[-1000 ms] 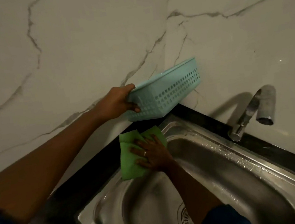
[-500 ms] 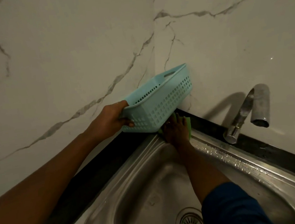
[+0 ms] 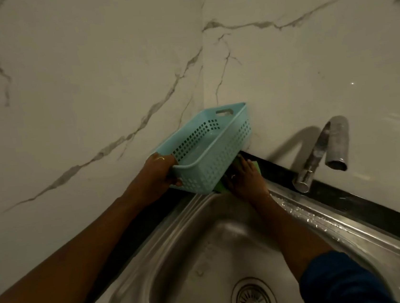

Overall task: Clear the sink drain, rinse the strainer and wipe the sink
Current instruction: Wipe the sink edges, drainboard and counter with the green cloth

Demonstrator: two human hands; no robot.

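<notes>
Gripping the near short end of a pale blue plastic basket (image 3: 215, 149), the left hand (image 3: 158, 174) has its fingers curled over the rim and its thumb against the outer wall, so the rectangular, perforated basket hangs tilted above the corner of the black surface (image 3: 364, 203), its far end close to the veined marble wall (image 3: 85, 77). A ring shows on one finger of that hand. Just to the right and partly under the basket, the right hand (image 3: 245, 178) lies flat with fingers spread, pressing a green cloth (image 3: 256, 166) onto the back corner of the sink rim; only thin edges of the cloth show around the hand. Below them the stainless steel sink (image 3: 181, 260) opens as a smooth, rounded basin with a dull sheen, and its round metal strainer (image 3: 253, 302) sits in the drain at the bottom. Along the right rim the steel is ridged and beaded with water. Farther right, a curved, tarnished metal faucet (image 3: 323, 147) rises from the surface, its spout pointing down over the rim.
</notes>
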